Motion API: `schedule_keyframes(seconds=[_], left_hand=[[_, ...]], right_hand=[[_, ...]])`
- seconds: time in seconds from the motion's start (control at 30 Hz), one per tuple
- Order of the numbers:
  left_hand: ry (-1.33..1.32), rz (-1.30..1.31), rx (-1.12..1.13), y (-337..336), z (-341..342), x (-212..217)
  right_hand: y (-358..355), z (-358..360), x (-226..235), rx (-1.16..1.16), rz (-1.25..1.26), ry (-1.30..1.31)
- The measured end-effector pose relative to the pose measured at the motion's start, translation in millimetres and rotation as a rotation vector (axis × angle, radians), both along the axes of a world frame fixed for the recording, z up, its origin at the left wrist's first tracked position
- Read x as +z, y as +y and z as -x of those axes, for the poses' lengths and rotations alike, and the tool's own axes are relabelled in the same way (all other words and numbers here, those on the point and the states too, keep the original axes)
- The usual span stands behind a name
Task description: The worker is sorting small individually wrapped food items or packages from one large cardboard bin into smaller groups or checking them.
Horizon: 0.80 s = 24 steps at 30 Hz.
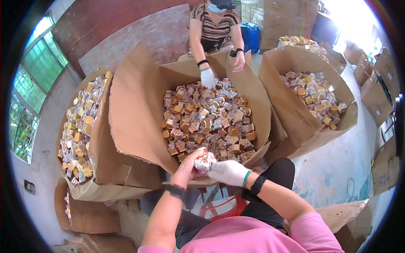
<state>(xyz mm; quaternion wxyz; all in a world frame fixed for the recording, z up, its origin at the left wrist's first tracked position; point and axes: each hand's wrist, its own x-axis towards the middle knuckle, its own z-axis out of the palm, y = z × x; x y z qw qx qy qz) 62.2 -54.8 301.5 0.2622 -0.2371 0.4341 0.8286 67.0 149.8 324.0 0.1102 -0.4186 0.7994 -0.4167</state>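
My left hand [190, 165], bare, is closed around a small shiny plastic-wrapped jar [204, 162] with a red and white pattern, held up over the near edge of the big open cardboard box [139, 114]. From the right, my right hand [229, 173], in a white glove with a green cuff, presses its closed fingers against the jar's wrapping. Below and beyond both hands, the box holds a heap of similar small faceted jars [206, 122] with gold lids, many in clear wrapping.
Across the box a person in a striped top [215, 25] reaches a gloved hand [207, 78] into the heap. Boxes of similar jars stand left [105, 160] and right [295, 135]. A red basket-like thing [230, 208] sits by my legs. More cartons [377, 92] line the right.
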Motion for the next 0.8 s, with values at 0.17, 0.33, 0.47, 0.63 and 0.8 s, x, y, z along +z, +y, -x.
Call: schedule_keyframes(seconds=[0.17, 0.33, 0.47, 0.63, 0.8], left_hand=[[-0.04, -0.085, 0.059, -8, -3, 5], [-0.069, -0.228, 0.025, -12, 3, -4], [-0.085, -0.215, 0.002, -2, 13, 0], [-0.125, -0.089, -0.04, 29, 41, 15], [0.2, -0.361, -0.169, 157, 134, 95]], right_hand=[[22, 19, 16, -0.344, 0.15, -1.068], [36, 20, -17, -0.42, 0.203, -1.162], [46, 25, -34, -0.479, 0.261, -1.23], [58, 28, -45, -0.459, 0.453, -1.317], [73, 27, -63, -0.377, 0.696, -1.478]])
